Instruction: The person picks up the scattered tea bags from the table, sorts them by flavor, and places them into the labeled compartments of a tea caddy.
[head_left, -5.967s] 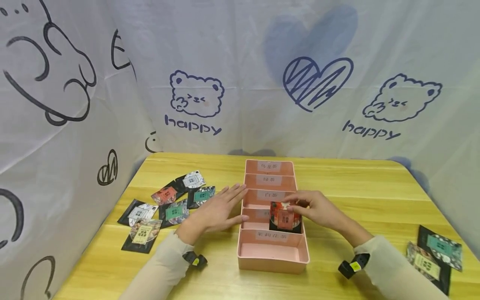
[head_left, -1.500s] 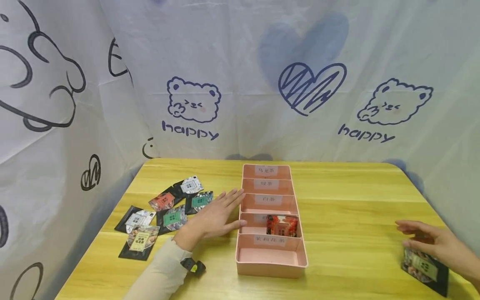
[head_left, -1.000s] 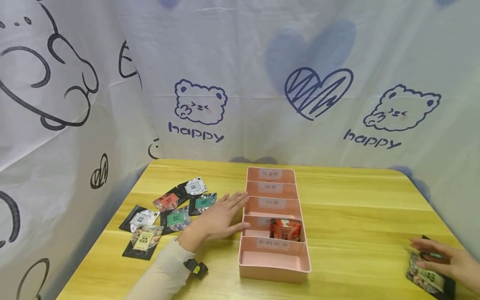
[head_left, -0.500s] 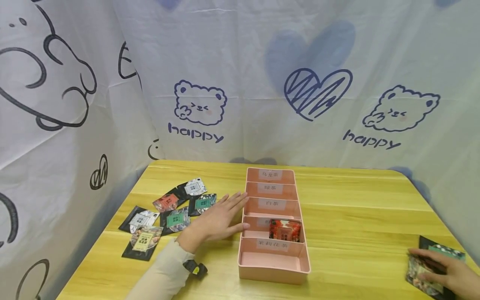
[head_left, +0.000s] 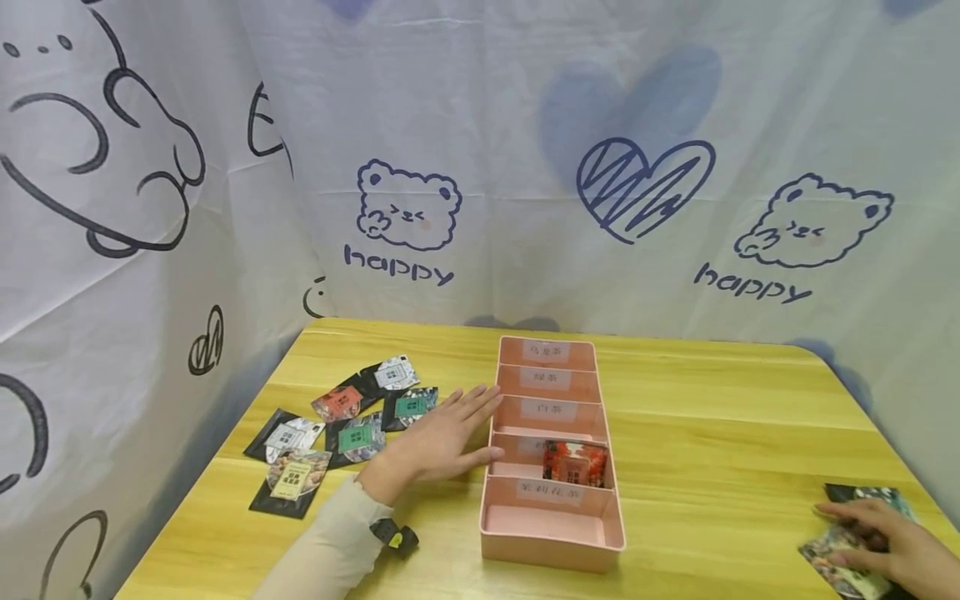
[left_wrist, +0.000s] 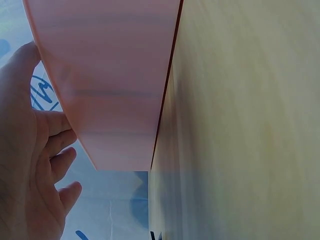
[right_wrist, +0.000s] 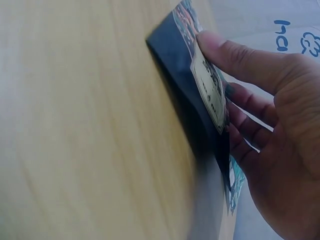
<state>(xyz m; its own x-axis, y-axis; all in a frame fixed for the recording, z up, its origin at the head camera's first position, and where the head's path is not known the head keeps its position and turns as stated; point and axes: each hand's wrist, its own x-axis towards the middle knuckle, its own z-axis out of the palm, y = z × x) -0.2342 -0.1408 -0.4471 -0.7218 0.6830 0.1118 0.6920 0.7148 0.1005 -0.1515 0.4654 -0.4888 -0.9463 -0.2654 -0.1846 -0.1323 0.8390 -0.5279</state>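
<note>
In the head view, the left hand [head_left: 438, 437] rests flat with extended fingers touching the left rim of a pink divided box [head_left: 551, 546]. The left wrist view shows its fingertips at the rim of the box wall [left_wrist: 110, 70]. One red-labelled tea sachet [head_left: 576, 463] stands in the second compartment from the front. At the table's right side, the right hand [head_left: 896, 542] pinches a yellow-labelled tea sachet [head_left: 834, 557], thumb on its printed face. That sachet [right_wrist: 182, 75] is tilted up in the right wrist view. A green-labelled sachet [head_left: 888, 497] lies just behind it, partly covered by the hand.
Several sachets with white, red, green and yellow labels, such as the yellow-labelled one [head_left: 294, 482], lie on the wooden table [head_left: 705, 417] left of the box. Paper labels mark the box's compartments. A printed curtain [head_left: 525, 275] hangs behind the table.
The right hand put the red-labelled sachet into the box, moved right, and took hold of the yellow-labelled sachet, shifting it slightly left. The left hand stays at the box rim.
</note>
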